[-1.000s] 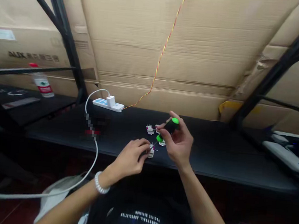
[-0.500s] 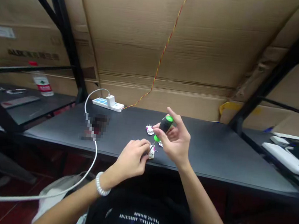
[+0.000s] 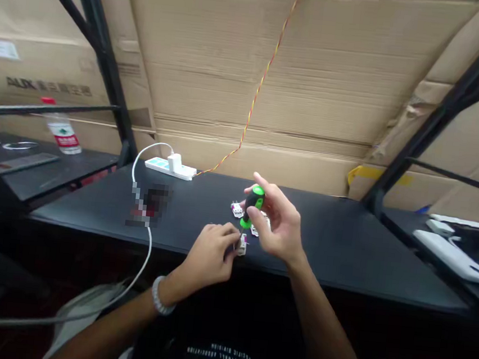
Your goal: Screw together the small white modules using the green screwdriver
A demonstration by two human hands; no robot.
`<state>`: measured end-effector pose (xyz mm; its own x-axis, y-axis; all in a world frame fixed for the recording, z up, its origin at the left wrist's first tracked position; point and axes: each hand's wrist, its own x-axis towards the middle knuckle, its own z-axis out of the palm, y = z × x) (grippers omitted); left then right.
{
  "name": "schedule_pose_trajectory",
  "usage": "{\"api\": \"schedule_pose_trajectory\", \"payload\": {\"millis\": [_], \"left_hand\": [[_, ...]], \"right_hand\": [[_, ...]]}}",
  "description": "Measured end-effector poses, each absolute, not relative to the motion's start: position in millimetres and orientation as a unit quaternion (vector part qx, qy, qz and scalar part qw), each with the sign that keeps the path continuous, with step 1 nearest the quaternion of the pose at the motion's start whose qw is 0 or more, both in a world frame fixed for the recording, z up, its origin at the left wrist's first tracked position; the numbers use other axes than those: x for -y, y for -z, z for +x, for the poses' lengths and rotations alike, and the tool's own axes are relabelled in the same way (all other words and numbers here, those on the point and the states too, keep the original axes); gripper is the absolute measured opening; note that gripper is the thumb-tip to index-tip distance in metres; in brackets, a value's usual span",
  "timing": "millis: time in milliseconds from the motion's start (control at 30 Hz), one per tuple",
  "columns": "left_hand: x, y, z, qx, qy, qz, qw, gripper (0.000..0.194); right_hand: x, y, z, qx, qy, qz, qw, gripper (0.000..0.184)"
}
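Observation:
My right hand grips a black and green screwdriver by its handle, index finger raised past the bright green cap. The shaft points down to a small white part with a pink patch near the table's front edge. Closed around the left side of that part is my left hand, its fingertips beside the screwdriver's tip. Exactly where the tip rests is hidden. Two similar white parts lie just beyond: one white and pink part behind the screwdriver, another partly covered by my right hand.
A white power strip with a plugged-in adapter stands at the back of the black table. Its white cable hangs over the front edge at left. A plastic bottle and a white device lie beyond the black frame posts.
The screwdriver now stands more upright, as my right hand has shifted slightly left. My left hand keeps its hold on the small white part. The whole view has tilted a little.

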<state>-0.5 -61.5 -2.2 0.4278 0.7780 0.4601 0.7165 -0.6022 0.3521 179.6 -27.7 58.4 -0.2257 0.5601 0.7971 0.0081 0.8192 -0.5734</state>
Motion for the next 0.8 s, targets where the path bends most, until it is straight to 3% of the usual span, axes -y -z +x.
{"api": "schedule_pose_trajectory", "payload": {"millis": [333,800], "left_hand": [[55,4,2,-0.387,-0.364,0.832,0.158,0.026],[56,3,9,-0.409,-0.354,0.83,0.137,0.026]], "right_hand": [[18,-62,185,0.757,-0.226,-0.208,0.576,0.055],[11,-65,192,0.754,-0.215,-0.191,0.591,0.058]]}}
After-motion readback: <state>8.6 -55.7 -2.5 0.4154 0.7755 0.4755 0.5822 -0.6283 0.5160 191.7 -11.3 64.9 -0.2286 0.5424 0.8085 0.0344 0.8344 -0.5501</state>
